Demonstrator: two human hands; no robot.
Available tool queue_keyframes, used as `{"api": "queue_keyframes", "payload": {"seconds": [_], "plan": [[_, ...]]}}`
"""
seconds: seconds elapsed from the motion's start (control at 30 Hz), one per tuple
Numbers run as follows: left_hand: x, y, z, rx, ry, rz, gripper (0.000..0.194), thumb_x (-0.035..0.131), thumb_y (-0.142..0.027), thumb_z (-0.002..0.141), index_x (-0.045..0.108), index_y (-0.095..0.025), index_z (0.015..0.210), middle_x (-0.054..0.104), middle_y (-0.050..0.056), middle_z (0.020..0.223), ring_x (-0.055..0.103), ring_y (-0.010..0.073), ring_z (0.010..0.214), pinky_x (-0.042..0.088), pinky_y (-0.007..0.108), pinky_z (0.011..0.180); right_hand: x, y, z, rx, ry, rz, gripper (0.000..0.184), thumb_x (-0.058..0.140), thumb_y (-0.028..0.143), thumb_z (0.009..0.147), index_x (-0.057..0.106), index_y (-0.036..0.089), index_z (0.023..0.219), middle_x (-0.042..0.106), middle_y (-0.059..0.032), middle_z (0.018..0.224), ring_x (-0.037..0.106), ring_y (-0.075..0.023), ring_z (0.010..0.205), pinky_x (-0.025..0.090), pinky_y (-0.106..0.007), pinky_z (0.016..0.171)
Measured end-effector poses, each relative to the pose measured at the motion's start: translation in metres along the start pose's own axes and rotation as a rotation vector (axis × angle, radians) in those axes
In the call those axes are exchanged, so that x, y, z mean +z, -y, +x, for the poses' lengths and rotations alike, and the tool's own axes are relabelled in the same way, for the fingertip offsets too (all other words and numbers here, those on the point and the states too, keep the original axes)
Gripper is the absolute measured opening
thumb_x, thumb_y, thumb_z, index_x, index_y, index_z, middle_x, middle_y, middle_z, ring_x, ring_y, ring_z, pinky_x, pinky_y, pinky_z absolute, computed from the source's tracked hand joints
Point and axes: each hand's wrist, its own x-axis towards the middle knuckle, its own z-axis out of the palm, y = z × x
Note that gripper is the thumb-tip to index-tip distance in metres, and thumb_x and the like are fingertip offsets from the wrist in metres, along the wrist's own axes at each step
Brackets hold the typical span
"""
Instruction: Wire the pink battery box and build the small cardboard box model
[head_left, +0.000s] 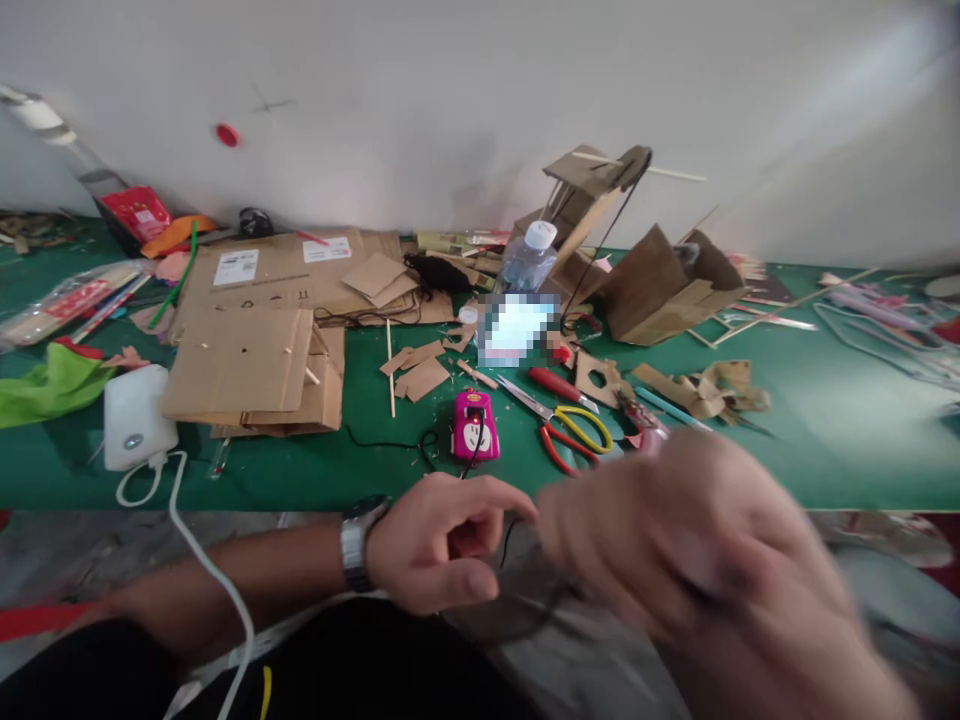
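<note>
My left hand [442, 540] is curled in front of the green table [825, 440], with thumb and forefinger pinched on a thin black thread [507, 540]. A metal watch [358, 545] sits on that wrist. My right hand [675, 540] is close to the camera and smeared by motion; it meets the left hand's fingertips, and its fingers cannot be made out. Just beyond the hands lie a pink device [475, 427] with a black cord, and scissors with red and yellow handles [570, 430].
Flattened cardboard [255, 340] covers the table's left middle. Cardboard scraps and folded pieces [660, 285] lie at the back right, with a plastic bottle [529, 260] between. A white charger [135, 415] with a cable sits at the left, next to green cloth [45, 385].
</note>
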Motion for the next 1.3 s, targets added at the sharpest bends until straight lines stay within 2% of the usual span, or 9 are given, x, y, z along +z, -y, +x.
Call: {"api": "queue_keyframes", "payload": {"seconds": [0.07,0.17,0.33,0.47,0.67,0.83,1.03,1.13,1.3], "plan": [[-0.004,0.009,0.024,-0.015,0.040,-0.050,0.046,0.059,-0.063,0.099,0.058,-0.017,0.089,0.045,-0.005,0.063,0.037,0.0088,0.053,0.029,0.024,0.049,-0.004,-0.010,0.014,-0.029,0.006,0.002,0.018,0.059,0.040,0.107,0.060,0.026,0.096,0.059,-0.0019,0.082,0.062,-0.0184,0.077,0.052,-0.035,0.069],[-0.018,0.026,0.042,0.008,0.000,-0.038,0.043,0.055,-0.052,0.105,0.054,-0.017,0.080,0.043,-0.004,0.064,0.036,0.0091,0.057,0.032,0.024,0.053,-0.013,-0.035,0.033,-0.013,-0.017,-0.094,0.012,0.065,0.030,0.104,0.067,0.023,0.095,0.063,-0.0059,0.100,0.062,-0.0206,0.098,0.052,-0.037,0.085],[-0.043,0.043,0.038,-0.046,-0.139,0.055,0.032,0.058,-0.043,0.105,0.061,-0.016,0.089,0.046,-0.004,0.066,0.039,0.0090,0.057,0.031,0.023,0.052,-0.020,-0.070,0.040,0.103,-0.034,-0.113,0.017,0.064,0.031,0.105,0.065,0.021,0.091,0.060,-0.0040,0.095,0.058,-0.0178,0.092,0.048,-0.034,0.084],[-0.055,0.044,0.034,0.008,-0.141,0.163,0.027,0.061,-0.038,0.104,0.063,-0.016,0.089,0.049,-0.004,0.065,0.042,0.0087,0.056,0.032,0.022,0.051,-0.019,-0.083,0.038,0.150,-0.005,-0.126,0.018,0.064,0.032,0.105,0.064,0.020,0.091,0.060,-0.0035,0.095,0.056,-0.0172,0.090,0.046,-0.033,0.082],[-0.062,0.050,0.024,0.118,-0.264,0.396,0.017,0.058,-0.027,0.104,0.068,-0.016,0.096,0.068,0.002,0.075,0.058,0.0107,0.064,0.041,0.022,0.058,-0.014,-0.091,0.032,0.224,-0.024,-0.139,0.016,0.064,0.033,0.105,0.066,0.021,0.095,0.060,-0.0032,0.095,0.056,-0.0168,0.087,0.046,-0.031,0.077],[-0.060,0.053,0.016,0.255,-0.255,0.499,0.027,0.047,-0.032,0.109,0.065,-0.018,0.094,0.065,0.002,0.074,0.056,0.0136,0.065,0.042,0.027,0.064,-0.003,-0.089,0.026,0.350,0.048,0.020,0.019,0.061,0.037,0.107,0.064,0.021,0.097,0.065,-0.0071,0.113,0.060,-0.0196,0.106,0.051,-0.032,0.093],[-0.059,0.052,0.017,0.288,-0.355,0.610,0.031,0.044,-0.035,0.109,0.066,-0.019,0.096,0.057,0.004,0.082,0.054,0.0165,0.074,0.043,0.032,0.067,0.005,-0.090,0.021,0.540,0.060,0.192,0.026,0.056,0.046,0.108,0.060,0.022,0.101,0.058,-0.0080,0.132,0.060,-0.0182,0.102,0.059,-0.029,0.080],[-0.059,0.050,0.017,0.287,-0.406,0.678,0.037,0.042,-0.039,0.109,0.064,-0.019,0.086,0.054,0.006,0.092,0.053,0.0197,0.086,0.045,0.037,0.079,0.009,-0.092,0.019,0.584,0.096,0.222,0.030,0.053,0.050,0.109,0.060,0.021,0.102,0.060,-0.0059,0.115,0.058,-0.0177,0.097,0.058,-0.030,0.082],[-0.059,0.049,0.017,0.277,-0.333,0.600,0.037,0.041,-0.040,0.110,0.061,-0.020,0.087,0.058,0.009,0.104,0.055,0.0237,0.099,0.046,0.045,0.093,0.015,-0.096,0.016,0.567,0.122,0.181,0.037,0.056,0.056,0.107,0.062,0.019,0.103,0.058,-0.0028,0.098,0.052,-0.0163,0.093,0.050,-0.030,0.089]]}}
